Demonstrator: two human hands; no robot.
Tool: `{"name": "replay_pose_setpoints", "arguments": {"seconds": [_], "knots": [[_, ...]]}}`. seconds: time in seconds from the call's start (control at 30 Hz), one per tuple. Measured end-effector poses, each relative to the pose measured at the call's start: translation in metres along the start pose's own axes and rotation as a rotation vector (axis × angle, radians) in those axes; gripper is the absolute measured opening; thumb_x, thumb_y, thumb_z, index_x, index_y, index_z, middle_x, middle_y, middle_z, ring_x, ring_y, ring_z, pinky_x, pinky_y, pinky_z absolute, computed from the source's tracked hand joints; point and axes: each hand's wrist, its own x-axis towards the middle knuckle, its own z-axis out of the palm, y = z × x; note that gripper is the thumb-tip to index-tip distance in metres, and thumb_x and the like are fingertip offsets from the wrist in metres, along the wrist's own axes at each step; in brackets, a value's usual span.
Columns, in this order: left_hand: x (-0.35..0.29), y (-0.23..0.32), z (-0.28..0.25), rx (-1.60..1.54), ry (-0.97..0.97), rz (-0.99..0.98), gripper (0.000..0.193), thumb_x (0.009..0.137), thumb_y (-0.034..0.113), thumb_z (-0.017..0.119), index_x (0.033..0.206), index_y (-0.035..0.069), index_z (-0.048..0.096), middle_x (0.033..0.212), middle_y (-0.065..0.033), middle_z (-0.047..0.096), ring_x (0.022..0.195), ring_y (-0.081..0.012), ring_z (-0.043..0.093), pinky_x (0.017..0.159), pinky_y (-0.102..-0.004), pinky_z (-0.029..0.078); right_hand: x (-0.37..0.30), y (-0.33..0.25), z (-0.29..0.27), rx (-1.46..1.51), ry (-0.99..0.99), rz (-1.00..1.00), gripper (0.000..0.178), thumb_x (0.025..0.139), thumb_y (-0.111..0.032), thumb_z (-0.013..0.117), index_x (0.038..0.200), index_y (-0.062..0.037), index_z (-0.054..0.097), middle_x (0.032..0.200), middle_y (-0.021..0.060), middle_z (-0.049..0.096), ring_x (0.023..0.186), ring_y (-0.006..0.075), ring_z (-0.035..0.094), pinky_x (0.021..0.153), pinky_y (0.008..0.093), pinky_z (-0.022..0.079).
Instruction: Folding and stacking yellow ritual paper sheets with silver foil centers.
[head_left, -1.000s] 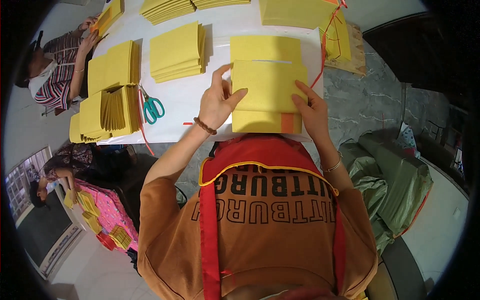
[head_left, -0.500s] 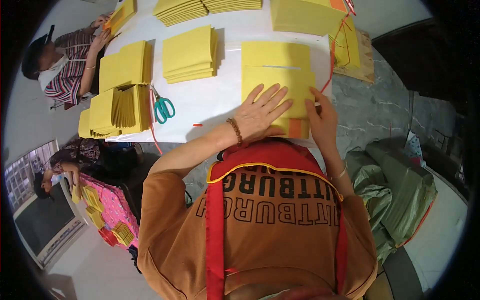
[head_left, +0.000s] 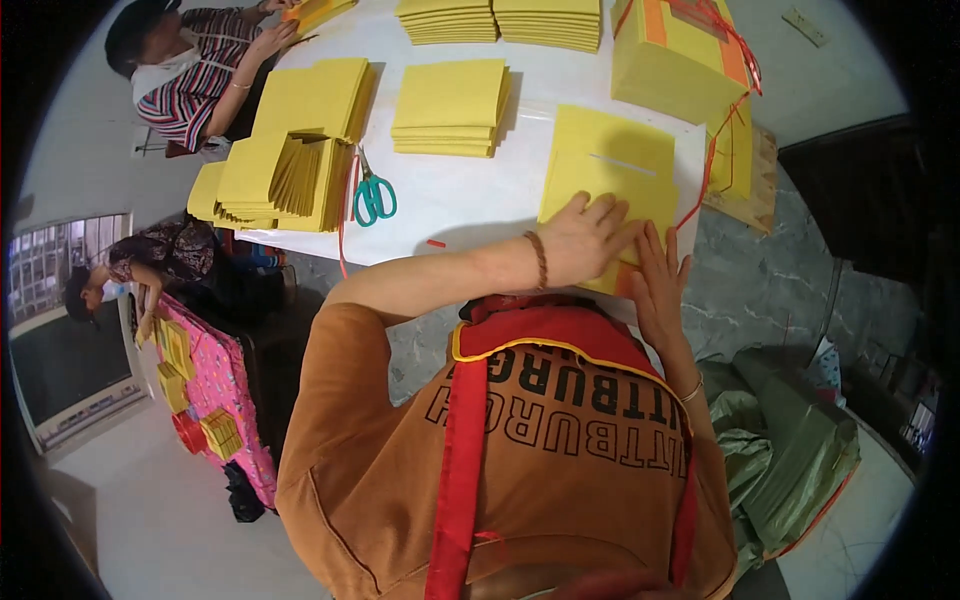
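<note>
Yellow paper (head_left: 612,145), layered and folded, lies on the white-covered table at its near right edge, with a pale slit across its upper part. Spread over its lower half is my left hand (head_left: 582,240), palm down with the fingers apart. My right hand (head_left: 660,285) rests along the paper's right edge, fingers stretched out and close to the left fingertips. Between my hands a small orange patch (head_left: 624,280) shows near the paper's lower end. My hands partly cover the lower layers, so how they are folded there is hidden.
Left of the paper are scissors (head_left: 373,195) with teal handles and several stacks of yellow folded paper (head_left: 448,100). A large yellow block (head_left: 675,75) tied with red cord stands far right. Two people work at left, one by a pink-covered table (head_left: 215,370). Green wrapped bundles (head_left: 800,450) lie right.
The view has shifted, so the table sits further right. My right hand has come in from the paper's side edge toward my left, its fingers now straightened. The left hand stays on the paper.
</note>
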Motion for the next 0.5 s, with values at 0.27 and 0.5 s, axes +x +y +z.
{"name": "replay_pose_setpoints", "arguments": {"seconds": [0.27, 0.5], "knots": [[0.007, 0.015, 0.024, 0.201, 0.179, -0.101, 0.044, 0.072, 0.020, 0.053, 0.113, 0.003, 0.054, 0.099, -0.0126, 0.057, 0.086, -0.0230, 0.054, 0.069, -0.0312, 0.043, 0.007, 0.004, -0.011, 0.819, 0.291, 0.188, 0.053, 0.098, -0.039, 0.023, 0.135, -0.0036, 0.035, 0.135, 0.0097, 0.043, 0.131, 0.0232, 0.029, 0.106, 0.0357, 0.021], [-0.005, -0.070, -0.069, 0.034, 0.587, -0.069, 0.035, 0.072, 0.007, 0.055, 0.106, 0.009, 0.060, 0.087, -0.0056, 0.064, 0.068, -0.0232, 0.059, 0.057, -0.0355, 0.045, 0.004, 0.027, -0.007, 0.827, 0.517, 0.268, 0.055, 0.097, -0.043, 0.024, 0.131, -0.0033, 0.041, 0.128, 0.0117, 0.049, 0.122, 0.0220, 0.042, 0.100, 0.0381, 0.031]]}}
